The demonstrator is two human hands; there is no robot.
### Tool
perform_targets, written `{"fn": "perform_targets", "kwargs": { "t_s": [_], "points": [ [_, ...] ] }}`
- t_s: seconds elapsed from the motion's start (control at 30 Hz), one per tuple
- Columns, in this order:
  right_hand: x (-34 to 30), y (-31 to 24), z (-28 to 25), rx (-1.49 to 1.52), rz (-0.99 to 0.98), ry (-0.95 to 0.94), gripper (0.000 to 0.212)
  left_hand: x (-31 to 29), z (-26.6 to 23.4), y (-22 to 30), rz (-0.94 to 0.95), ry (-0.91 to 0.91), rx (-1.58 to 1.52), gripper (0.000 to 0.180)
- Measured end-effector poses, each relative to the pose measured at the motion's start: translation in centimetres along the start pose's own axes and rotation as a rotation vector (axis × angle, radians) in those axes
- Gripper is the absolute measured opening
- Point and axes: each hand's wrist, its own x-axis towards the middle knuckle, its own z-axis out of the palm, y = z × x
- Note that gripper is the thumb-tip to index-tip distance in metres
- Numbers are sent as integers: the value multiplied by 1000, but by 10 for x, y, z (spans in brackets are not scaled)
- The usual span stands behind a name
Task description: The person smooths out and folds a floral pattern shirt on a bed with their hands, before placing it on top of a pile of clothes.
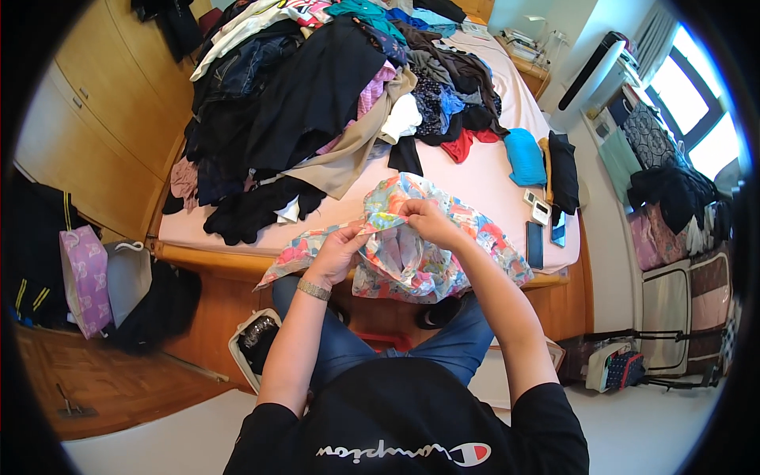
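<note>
A thin garment (pixel 431 273) in a multicoloured print, shirt-like in shape, hangs over the bed's near edge and my lap. Its cloth spreads out on both sides of my hands. My left hand (pixel 340 252) is closed on an edge of it, thumb and fingers pinching the fabric. Just to the right and slightly farther off, my right hand (pixel 430 222) pinches the same edge. A short stretch of cloth runs between the two hands. The fingertips are partly hidden in the folds. A metal watch (pixel 314 290) circles my left wrist.
A large heap of clothes (pixel 309 95) covers the far part of the bed (pixel 237 237). Folded blue cloth (pixel 526 157), a black roll (pixel 563 172), small white devices (pixel 538 204) and a phone (pixel 535 245) lie at right. A pink bag (pixel 85 277) stands left.
</note>
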Motion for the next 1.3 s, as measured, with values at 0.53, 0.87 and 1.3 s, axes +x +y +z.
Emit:
{"fn": "perform_targets", "kwargs": {
  "t_s": [0.53, 0.87, 1.3],
  "points": [
    [1, 27, -3, 261, 10, -54, 18, 10, -7, -5, -37, 69, 172, 19],
    [-10, 6, 6, 1108, 304, -74, 26, -4, -19, -12, -46, 61, 448, 18],
    [-7, 38, -10, 671, 42, 28, 24, -23, -9, -26, 89, 52, -354, 13]
  ]
}}
